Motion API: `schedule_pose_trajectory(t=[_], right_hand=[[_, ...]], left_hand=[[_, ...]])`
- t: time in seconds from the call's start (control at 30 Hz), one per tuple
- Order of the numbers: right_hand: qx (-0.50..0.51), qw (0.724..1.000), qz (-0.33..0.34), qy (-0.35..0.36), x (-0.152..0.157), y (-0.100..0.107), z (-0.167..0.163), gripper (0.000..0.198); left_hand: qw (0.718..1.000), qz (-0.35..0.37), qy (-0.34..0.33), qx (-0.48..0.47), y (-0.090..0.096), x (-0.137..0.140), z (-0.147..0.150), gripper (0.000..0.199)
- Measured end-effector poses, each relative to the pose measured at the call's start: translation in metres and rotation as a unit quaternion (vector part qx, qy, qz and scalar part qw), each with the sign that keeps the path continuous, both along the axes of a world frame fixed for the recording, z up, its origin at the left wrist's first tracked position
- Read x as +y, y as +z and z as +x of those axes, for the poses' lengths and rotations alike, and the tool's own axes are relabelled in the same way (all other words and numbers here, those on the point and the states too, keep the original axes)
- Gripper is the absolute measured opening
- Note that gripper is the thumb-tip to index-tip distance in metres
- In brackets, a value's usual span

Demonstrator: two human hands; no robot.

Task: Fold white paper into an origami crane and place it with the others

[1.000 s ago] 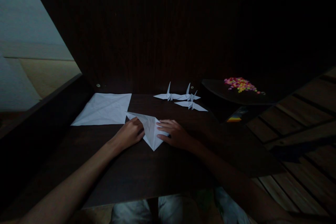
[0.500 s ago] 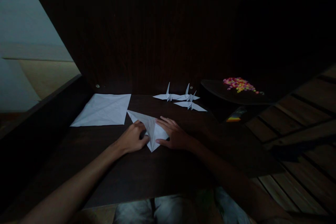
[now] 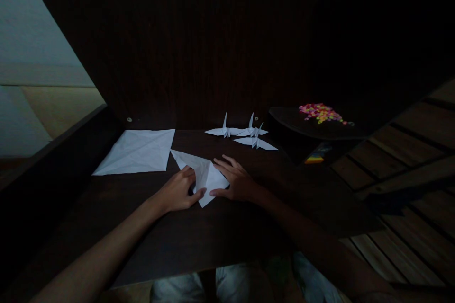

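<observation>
Head cam: dk tabletop (image 3: 170, 241) under L hand (image 3: 179, 191) + R hand (image 3: 241, 183). Flat wht sheet (image 3: 137, 152) fwd-left of L fingers. Folded wht paper (image 3: 213, 180) betw. hands: L thumb on it, other L fingers partly hidden, grip can't tell; R fingers spread open, touching its R side. 3 paper cranes (image 3: 255, 142) beyond R fingers; multicol. bits (image 3: 322, 113) farther fwd-right.

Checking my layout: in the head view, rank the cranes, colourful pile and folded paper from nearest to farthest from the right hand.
1. Folded paper: touching the right hand.
2. Cranes: beyond the hand.
3. Colourful pile: far right.
</observation>
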State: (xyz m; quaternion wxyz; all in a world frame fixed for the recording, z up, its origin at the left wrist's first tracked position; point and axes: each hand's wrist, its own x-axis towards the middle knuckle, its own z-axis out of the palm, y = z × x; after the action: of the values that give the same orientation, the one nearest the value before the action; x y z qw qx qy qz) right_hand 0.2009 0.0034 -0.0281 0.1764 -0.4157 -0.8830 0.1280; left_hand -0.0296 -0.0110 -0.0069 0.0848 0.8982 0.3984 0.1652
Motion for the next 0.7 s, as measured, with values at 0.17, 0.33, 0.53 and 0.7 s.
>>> schedule_pose_trajectory(t=[0.17,0.33,0.53,0.7], right_hand=[[-0.049,0.999,0.017,0.008,-0.003,0.005,0.002,0.059],[-0.067,0.998,0.009,0.013,-0.002,0.008,0.002,0.050],[-0.068,0.998,0.005,0.005,-0.001,0.005,0.003,0.052],[-0.081,0.997,-0.009,0.001,0.000,0.005,0.002,0.057]], left_hand=[[1.000,0.006,-0.029,-0.006,0.002,-0.001,0.001,0.021],[0.999,0.002,-0.048,0.006,0.005,-0.004,0.004,0.032],[0.998,0.003,-0.053,0.022,0.000,-0.007,0.006,0.047],[0.997,-0.024,-0.065,0.042,-0.001,-0.011,0.006,0.049]])
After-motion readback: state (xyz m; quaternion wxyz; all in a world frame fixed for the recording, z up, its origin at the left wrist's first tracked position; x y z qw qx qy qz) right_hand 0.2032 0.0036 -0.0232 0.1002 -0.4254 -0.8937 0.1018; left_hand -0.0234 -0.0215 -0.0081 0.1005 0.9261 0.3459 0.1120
